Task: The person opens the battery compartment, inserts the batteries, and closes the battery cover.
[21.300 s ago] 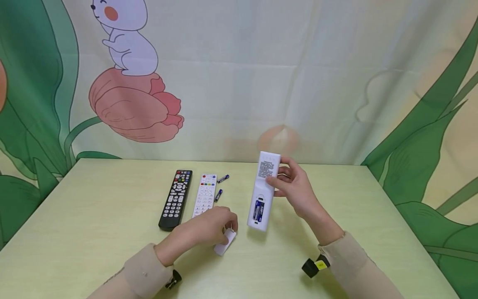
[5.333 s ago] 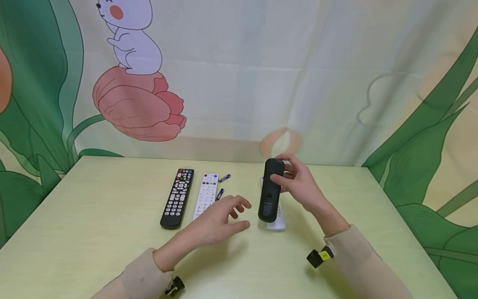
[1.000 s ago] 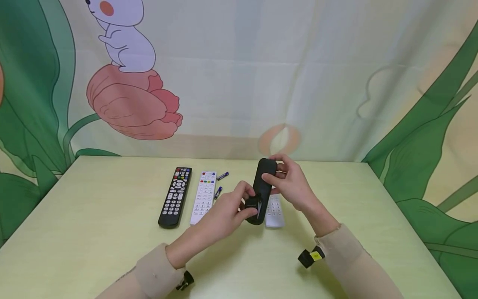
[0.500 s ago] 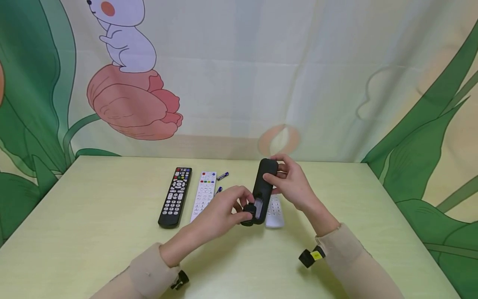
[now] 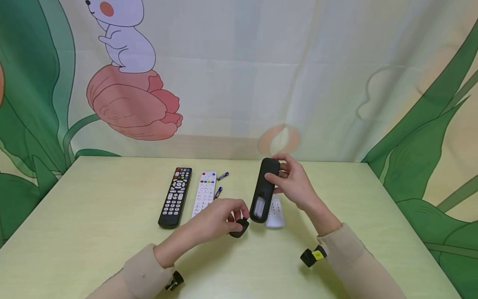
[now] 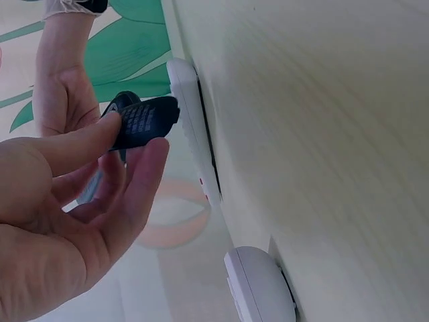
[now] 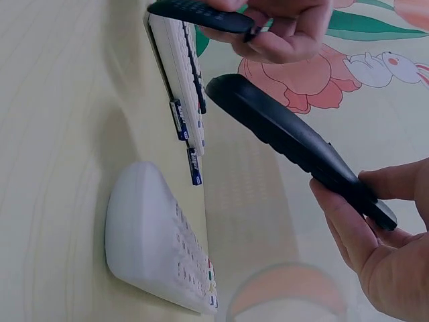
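Observation:
My right hand (image 5: 293,180) grips the upper end of a black remote control (image 5: 266,178) above the table, its back towards the head camera. Near its lower end the battery compartment (image 5: 259,207) lies uncovered, pale inside, with no batteries seen in it. To the left, my left hand (image 5: 214,220) pinches the black battery cover (image 5: 240,229) between thumb and fingers, apart from the remote. Small print shows on the cover (image 6: 149,124) in the left wrist view. Behind the black remote, a white remote (image 5: 275,212) lies buttons up, partly hidden.
On the table (image 5: 112,199), a larger black remote (image 5: 175,199) and another white remote (image 5: 204,192) lie side by side at left, buttons up. Two small blue batteries (image 5: 223,176) lie beside that white remote. A printed curtain (image 5: 224,83) hangs behind the table.
Earlier my right hand held a white remote with batteries inside; that remote now lies on the table. Within the last second, my left hand has drawn the cover off the black remote, down and left.

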A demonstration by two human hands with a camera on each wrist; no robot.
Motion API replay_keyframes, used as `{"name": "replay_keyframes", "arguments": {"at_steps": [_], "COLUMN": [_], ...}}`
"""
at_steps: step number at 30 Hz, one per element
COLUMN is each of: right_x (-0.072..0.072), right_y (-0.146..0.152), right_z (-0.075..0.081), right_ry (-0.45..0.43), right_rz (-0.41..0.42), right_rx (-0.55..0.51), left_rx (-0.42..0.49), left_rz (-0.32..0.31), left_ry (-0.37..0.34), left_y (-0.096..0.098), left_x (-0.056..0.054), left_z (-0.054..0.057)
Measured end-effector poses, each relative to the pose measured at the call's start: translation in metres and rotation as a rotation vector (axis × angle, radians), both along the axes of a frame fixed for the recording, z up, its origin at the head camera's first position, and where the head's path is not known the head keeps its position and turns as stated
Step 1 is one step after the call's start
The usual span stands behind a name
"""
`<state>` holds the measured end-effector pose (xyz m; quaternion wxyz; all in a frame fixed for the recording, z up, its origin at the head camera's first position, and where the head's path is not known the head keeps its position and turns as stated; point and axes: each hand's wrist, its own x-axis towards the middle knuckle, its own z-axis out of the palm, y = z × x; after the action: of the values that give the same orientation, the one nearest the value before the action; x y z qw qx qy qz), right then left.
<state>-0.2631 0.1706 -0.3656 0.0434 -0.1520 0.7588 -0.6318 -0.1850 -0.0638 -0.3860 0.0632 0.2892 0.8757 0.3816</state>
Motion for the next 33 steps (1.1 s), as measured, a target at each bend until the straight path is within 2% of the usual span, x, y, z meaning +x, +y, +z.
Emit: {"name": "replay_keyframes", "arguments": {"at_steps": [7, 14, 18, 23, 27, 33], "right_x": [0.000, 0.000, 0.000, 0.000, 0.000, 0.000], "right_y": [0.002, 0.002, 0.001, 0.002, 0.002, 0.000], "right_z": [0.001, 0.001, 0.000, 0.000, 0.000, 0.001], "right_ry": [0.004, 0.003, 0.003, 0.002, 0.002, 0.005], "right_rz": [-0.012, -0.007, -0.006, -0.009, -0.008, -0.003], "right_rx": [-0.003, -0.005, -0.009, -0.006, -0.008, -0.014], "left_rx": [-0.082, -0.119, -0.153, -0.250, -0.317, -0.390], "left_rz": [0.067, 0.011, 0.003, 0.040, 0.061, 0.039], "left_ry": [-0.073, -0.193, -0.186, -0.150, -0.147, -0.143], "left_y": [-0.002, -0.006, -0.005, -0.001, 0.002, 0.005], "left_x": [-0.001, -0.002, -0.003, -0.006, -0.008, -0.007], "left_z": [-0.001, -0.001, -0.003, -0.006, -0.007, -0.009]}}
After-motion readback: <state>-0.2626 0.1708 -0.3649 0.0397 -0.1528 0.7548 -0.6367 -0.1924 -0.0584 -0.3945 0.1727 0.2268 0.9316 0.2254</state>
